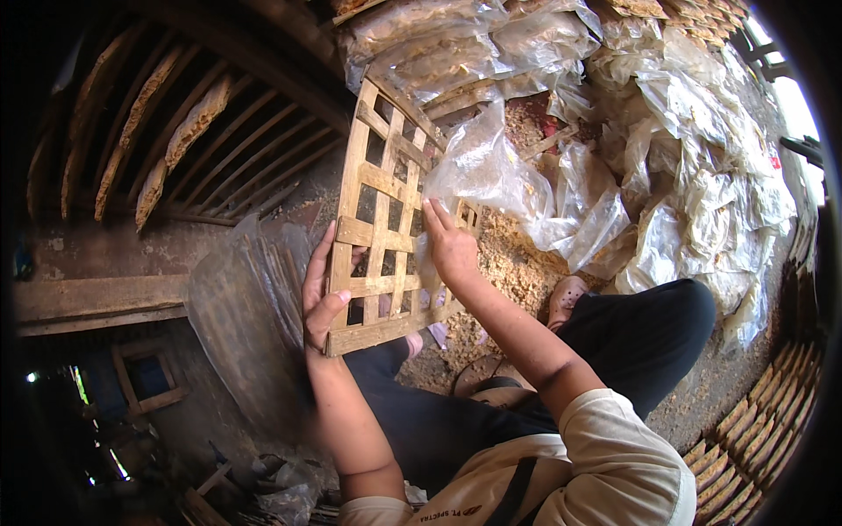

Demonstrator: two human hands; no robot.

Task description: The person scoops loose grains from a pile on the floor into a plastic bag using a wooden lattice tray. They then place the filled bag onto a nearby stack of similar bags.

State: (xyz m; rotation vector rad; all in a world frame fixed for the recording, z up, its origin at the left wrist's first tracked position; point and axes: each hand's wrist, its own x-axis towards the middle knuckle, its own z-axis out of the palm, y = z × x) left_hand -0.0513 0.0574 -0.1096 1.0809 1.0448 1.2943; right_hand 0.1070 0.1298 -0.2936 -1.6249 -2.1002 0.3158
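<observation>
My left hand (pixel 323 296) grips the near left edge of a woven bamboo lattice tray (pixel 378 240), which is tilted up before me, with the thumb in front and the fingers behind. Against the tray's right part lies my right hand (pixel 450 243), its fingers pointing up at a clear plastic sheet (pixel 490 164). The sheet hangs crumpled over the tray's right edge and spreads to the right. Whether the right fingers pinch the sheet or only touch it, I cannot tell.
Plastic-wrapped slabs (pixel 427 49) are stacked at the top, beside heaped plastic sheets (pixel 710 164). Crumbs (pixel 520 256) cover the floor between my legs. Plastic-covered sheets (pixel 243 315) lean at left, below a slatted rack (pixel 263 141). Rows of thin slabs (pixel 756 421) stand at lower right.
</observation>
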